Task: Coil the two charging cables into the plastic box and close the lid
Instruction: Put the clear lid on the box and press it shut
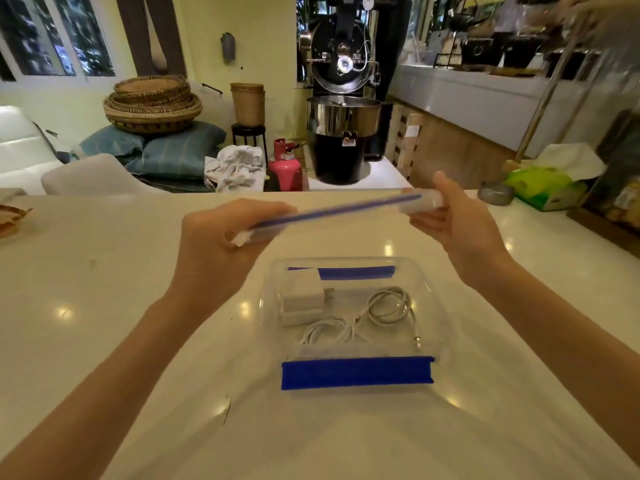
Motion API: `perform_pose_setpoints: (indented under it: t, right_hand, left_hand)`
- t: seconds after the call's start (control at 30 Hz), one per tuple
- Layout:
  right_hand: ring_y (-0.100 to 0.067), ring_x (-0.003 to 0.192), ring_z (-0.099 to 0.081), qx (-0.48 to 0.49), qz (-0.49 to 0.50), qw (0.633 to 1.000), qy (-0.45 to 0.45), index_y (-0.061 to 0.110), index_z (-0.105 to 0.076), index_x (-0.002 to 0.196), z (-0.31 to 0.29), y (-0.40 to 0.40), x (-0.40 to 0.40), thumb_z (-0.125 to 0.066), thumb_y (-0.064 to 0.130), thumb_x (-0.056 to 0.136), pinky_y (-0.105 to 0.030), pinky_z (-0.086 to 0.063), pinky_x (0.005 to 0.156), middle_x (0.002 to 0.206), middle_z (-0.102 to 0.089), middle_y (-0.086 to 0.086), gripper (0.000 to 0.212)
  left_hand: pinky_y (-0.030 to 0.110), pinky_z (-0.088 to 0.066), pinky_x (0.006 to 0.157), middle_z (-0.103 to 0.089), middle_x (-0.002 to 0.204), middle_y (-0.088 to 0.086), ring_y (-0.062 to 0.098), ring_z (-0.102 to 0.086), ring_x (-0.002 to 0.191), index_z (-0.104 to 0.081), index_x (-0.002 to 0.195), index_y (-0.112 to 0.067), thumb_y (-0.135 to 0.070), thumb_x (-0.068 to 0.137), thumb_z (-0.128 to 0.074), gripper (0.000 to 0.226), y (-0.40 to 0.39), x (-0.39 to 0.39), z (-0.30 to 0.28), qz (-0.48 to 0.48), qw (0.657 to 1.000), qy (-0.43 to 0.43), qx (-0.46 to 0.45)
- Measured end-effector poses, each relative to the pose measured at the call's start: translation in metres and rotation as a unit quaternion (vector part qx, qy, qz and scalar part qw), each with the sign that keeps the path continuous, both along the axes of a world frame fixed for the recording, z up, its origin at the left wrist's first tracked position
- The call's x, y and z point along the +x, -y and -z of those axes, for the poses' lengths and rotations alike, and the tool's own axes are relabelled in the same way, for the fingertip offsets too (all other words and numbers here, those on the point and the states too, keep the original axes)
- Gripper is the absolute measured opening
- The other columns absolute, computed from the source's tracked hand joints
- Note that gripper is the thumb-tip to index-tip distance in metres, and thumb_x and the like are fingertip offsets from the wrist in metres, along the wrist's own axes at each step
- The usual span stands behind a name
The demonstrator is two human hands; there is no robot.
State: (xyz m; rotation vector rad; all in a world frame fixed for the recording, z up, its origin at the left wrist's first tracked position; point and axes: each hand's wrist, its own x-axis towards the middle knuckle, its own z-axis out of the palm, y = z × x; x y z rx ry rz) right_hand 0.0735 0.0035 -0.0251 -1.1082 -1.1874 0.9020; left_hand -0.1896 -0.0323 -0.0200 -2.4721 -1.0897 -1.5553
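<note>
Pale and glossy, the desk (104,306) fills the lower half of the frame, with a black coffee roaster (343,98) seen beyond it at upper centre and stacked woven baskets (152,102) at upper left. A clear plastic box (349,323) with blue tape strips on its near and far sides is set open at lower centre of the desk. Inside it, a white charger block (304,299) lies at the left, and two white charging cables are loosely coiled: one (329,332) toward the near left, the other (391,306) toward the right.

The lid (339,211), clear with a blue edge, is held edge-on in the air above and beyond the box, well apart from it and blurred by motion. Its left end is enclosed by the left hand (221,237), whose grip is closed around it with fingers curled. Its right end is pinched by the right hand (453,223), thumb on top and fingers beneath. Both cables lie below the hands, untouched by either grip.
</note>
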Motion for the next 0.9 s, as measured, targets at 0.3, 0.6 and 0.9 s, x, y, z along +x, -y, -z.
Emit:
perform_pose_setpoints:
  t: [0.3, 0.6, 0.9]
  right_hand:
    - [0.012, 0.078, -0.061, 0.011, 0.025, 0.998, 0.063, 0.035, -0.064, 0.094, 0.044, 0.035, 0.019, -0.055, 0.028, 0.087, -0.003, -0.045, 0.051, 0.086, -0.065, 0.025, 0.013]
    - [0.009, 0.082, -0.064, 0.023, 0.01, 0.999, 0.036, 0.037, -0.06, 0.105, 0.075, 0.064, 0.014, -0.051, 0.018, 0.089, -0.009, -0.049, 0.051, 0.085, -0.067, 0.036, 0.026]
    - [0.006, 0.084, -0.065, 0.019, -0.01, 0.999, 0.03, 0.039, -0.056, 0.108, 0.081, 0.071, 0.01, -0.05, 0.021, 0.089, -0.012, -0.051, 0.051, 0.088, -0.067, 0.037, 0.026]
  left_hand:
    - [0.02, -0.038, 0.098, -0.054, 0.116, 0.0, 0.012, -0.052, 0.109, -0.062, 0.109, -0.002, -0.045, 0.079, -0.054, 0.054, 0.022, 0.017, 0.038, 0.061, 0.985, -0.16, -0.038]
    - [0.019, -0.032, 0.1, -0.048, 0.125, 0.0, 0.012, -0.045, 0.115, -0.06, 0.115, -0.002, -0.041, 0.094, -0.033, 0.051, 0.042, 0.014, 0.062, 0.04, 0.971, -0.228, -0.051]
    - [0.014, -0.031, 0.101, -0.05, 0.125, 0.0, 0.009, -0.044, 0.118, -0.059, 0.115, -0.003, -0.042, 0.093, -0.034, 0.051, 0.046, 0.01, 0.068, 0.044, 0.969, -0.237, -0.058]
